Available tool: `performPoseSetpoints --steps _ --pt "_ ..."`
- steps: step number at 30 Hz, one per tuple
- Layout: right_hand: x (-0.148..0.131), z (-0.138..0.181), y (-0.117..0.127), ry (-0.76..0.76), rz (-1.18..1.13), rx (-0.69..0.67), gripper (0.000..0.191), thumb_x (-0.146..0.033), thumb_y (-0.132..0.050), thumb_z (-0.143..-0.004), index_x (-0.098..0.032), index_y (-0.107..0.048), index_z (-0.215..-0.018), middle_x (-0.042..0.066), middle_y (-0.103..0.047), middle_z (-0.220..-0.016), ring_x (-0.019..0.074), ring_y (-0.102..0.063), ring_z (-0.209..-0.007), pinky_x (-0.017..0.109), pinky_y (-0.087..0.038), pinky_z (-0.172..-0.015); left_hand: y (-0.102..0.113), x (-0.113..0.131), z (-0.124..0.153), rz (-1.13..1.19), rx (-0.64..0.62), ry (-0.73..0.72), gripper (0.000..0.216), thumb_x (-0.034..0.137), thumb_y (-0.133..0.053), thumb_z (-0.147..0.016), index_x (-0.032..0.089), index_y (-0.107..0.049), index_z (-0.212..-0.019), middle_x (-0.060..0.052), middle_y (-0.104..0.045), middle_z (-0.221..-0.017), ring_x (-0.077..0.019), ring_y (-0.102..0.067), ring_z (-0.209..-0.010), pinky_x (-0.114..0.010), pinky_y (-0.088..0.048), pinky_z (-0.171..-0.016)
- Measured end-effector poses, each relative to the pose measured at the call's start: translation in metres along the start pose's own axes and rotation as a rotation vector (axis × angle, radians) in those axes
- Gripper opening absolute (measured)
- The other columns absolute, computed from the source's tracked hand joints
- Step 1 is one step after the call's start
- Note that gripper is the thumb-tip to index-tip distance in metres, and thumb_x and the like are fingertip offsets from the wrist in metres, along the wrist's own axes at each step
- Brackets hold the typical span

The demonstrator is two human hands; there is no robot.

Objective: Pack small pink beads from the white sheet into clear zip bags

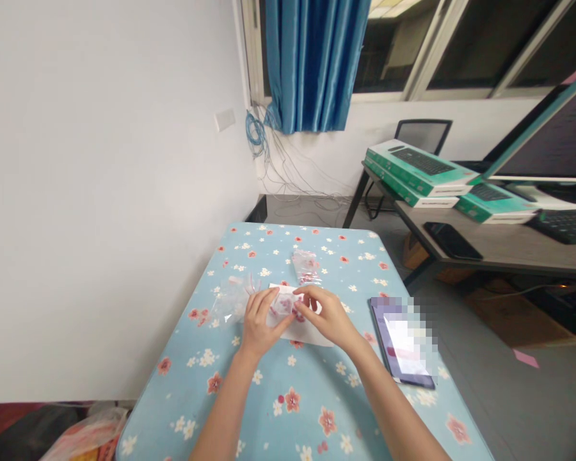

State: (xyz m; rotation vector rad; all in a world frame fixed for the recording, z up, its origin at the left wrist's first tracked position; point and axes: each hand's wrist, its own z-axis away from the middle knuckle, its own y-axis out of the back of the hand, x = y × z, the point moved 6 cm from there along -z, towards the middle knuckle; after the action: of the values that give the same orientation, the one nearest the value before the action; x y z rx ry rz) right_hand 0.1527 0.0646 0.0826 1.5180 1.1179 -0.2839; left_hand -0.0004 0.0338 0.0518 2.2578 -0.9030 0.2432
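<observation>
My left hand (258, 323) and right hand (327, 314) both pinch one small bag (285, 304), fingers closed on it, above one white sheet (312, 331) on the table (307, 384). One filled bag (306, 266) lies beyond, one tablet (403, 342) to the right.

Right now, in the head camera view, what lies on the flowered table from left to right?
A crumpled clear bag → left hand → small packet pinched between both hands → right hand → tablet.
</observation>
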Motion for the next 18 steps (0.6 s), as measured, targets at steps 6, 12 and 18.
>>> performPoseSetpoints --steps 6,12,18 --pt "0.024 0.001 0.002 -0.089 0.110 -0.108 0.013 -0.028 -0.054 -0.086 -0.020 -0.061 -0.093 -0.001 -0.060 -0.071 0.0129 -0.052 -0.063 0.024 -0.036 -0.062 0.001 -0.002 0.000 0.000 0.009 0.024 0.051 0.033 -0.069 -0.075 0.018 -0.051 -0.121 -0.011 -0.063 -0.107 -0.0236 -0.058 -0.100 -0.040 -0.048 -0.089" --pt "0.049 0.010 -0.015 -0.127 0.244 -0.344 0.012 -0.021 -0.061 -0.076 -0.020 -0.067 -0.087 0.000 -0.063 -0.070 0.0129 -0.054 -0.061 0.022 -0.030 -0.056 0.001 -0.005 0.001 -0.010 0.009 0.041 0.050 0.032 -0.068 -0.076 0.018 -0.051 -0.121 -0.011 -0.063 -0.108 -0.0239 -0.059 -0.101 -0.040 -0.047 -0.090" --pt "0.048 0.011 -0.022 -0.125 0.284 -0.347 0.010 -0.018 -0.061 -0.074 -0.020 -0.067 -0.082 0.000 -0.063 -0.066 0.0127 -0.053 -0.059 0.022 -0.027 -0.053 0.000 -0.005 0.001 -0.016 0.017 0.036 0.050 0.032 -0.068 -0.076 0.019 -0.051 -0.121 -0.011 -0.064 -0.108 -0.0239 -0.059 -0.101 -0.041 -0.047 -0.090"
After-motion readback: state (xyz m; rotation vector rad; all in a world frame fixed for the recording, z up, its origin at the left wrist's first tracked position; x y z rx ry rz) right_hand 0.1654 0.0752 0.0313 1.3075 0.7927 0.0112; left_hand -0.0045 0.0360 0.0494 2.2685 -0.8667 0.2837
